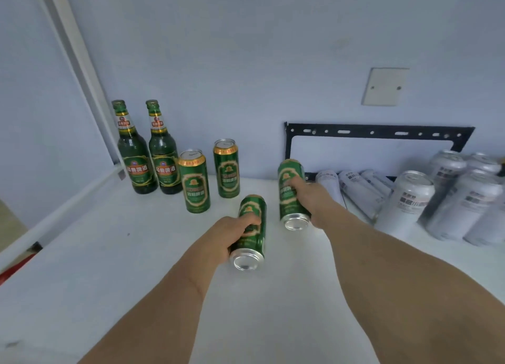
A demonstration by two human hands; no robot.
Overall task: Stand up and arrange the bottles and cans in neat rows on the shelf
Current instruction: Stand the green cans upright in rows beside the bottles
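Two green glass bottles (pixel 134 155) (pixel 164 155) stand upright at the back left of the white shelf (pixel 109 254). Beside them two green cans (pixel 194 183) (pixel 226 169) stand upright. My left hand (pixel 232 229) grips a green can (pixel 250 232) that is tilted, its silver bottom toward me. My right hand (pixel 311 197) grips another green can (pixel 292 194), also tilted with its bottom facing me. Both held cans are near the shelf's middle.
Several white cans (pixel 410 197) lie and lean in a heap at the right of the shelf. A black metal bracket (pixel 379 131) and a blank wall plate (pixel 385 86) are on the back wall. A white frame post (pixel 73 57) bounds the left side.
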